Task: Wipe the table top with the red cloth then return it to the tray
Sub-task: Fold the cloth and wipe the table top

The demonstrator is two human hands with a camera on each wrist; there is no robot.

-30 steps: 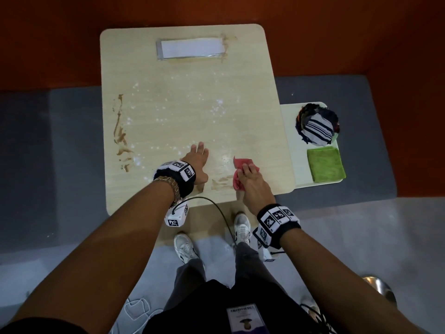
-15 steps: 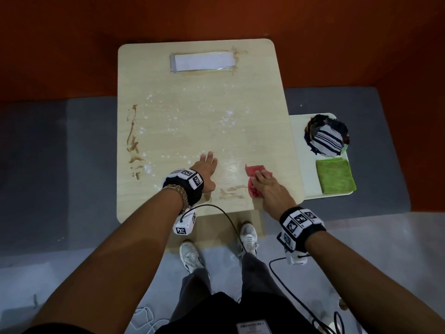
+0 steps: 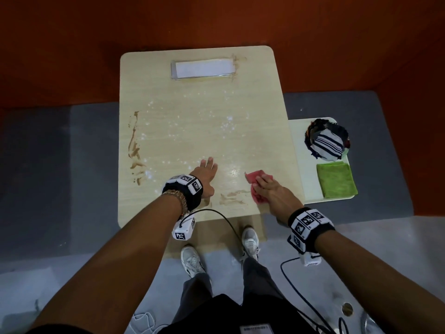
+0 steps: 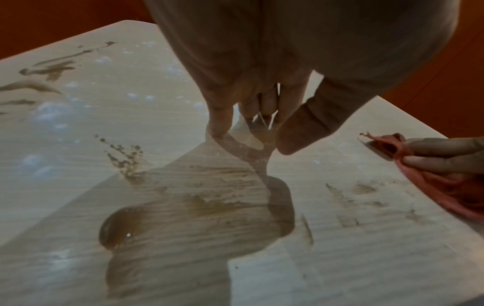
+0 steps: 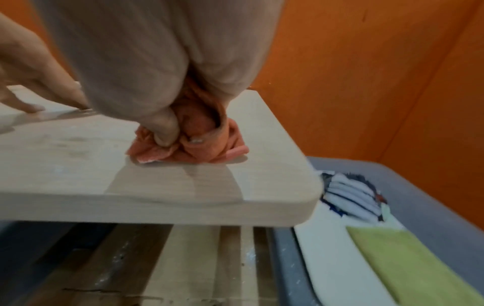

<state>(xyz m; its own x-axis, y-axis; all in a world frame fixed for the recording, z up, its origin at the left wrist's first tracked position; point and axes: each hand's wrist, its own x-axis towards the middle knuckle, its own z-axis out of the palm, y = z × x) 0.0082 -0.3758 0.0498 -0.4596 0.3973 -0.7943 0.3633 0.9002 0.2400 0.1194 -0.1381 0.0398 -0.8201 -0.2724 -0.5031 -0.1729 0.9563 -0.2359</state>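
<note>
The red cloth (image 3: 253, 182) (image 5: 199, 145) lies bunched near the front right of the light wooden table top (image 3: 202, 121). My right hand (image 3: 269, 191) grips it, thumb and fingers curled into the folds, and presses it on the wood. Left of it, my left hand (image 3: 207, 173) rests on the table with straight fingers, fingertips (image 4: 220, 126) touching the surface. Brown smears (image 3: 232, 197) lie between the hands, and a brown puddle (image 4: 146, 223) shows under the left wrist. The white tray (image 3: 301, 150) sits lower, right of the table.
More brown stains (image 3: 134, 150) run along the table's left side, with white specks across the middle. A white rectangular strip (image 3: 203, 68) lies at the far edge. The tray holds a striped cloth bundle (image 3: 327, 141) and a folded green cloth (image 3: 336, 180). Orange walls surround the spot.
My right hand has slid the red cloth a little to the right, away from the brown smears. The left hand stays planted on the table. The head view has shifted.
</note>
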